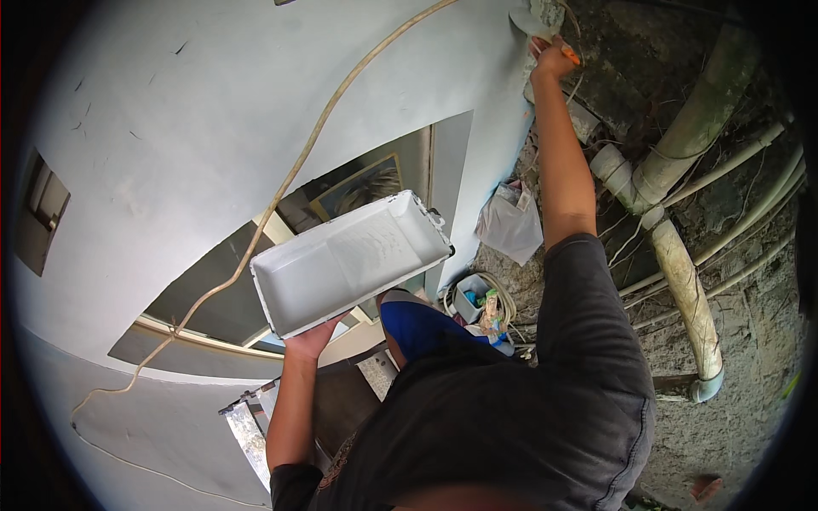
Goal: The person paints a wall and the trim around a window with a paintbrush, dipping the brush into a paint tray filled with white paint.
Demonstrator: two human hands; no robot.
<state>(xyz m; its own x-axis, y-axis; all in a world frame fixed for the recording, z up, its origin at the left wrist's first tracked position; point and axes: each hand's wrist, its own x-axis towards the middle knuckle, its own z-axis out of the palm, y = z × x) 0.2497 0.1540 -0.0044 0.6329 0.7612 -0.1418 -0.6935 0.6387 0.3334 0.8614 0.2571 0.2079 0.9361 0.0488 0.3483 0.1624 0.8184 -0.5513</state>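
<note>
My left hand [315, 338] holds a white paint tray [351, 268] from below at its near end. White paint coats the tray's inside, with dark marks along its rim. My right hand [553, 59] is stretched far out to the top right, closed around an orange-handled tool [570, 55], whose working end I cannot make out. A pale round thing lies just beyond the fingers, by the corner of the light grey wall [211, 128].
A tan hose [313, 137] crosses the wall over the windows. Thick pipes [687, 287] run along rough masonry at right. A white plastic bag [511, 220] and a small bin [471, 299] with coiled hose stand below. A paint-spotted ladder [246, 434] is at lower left.
</note>
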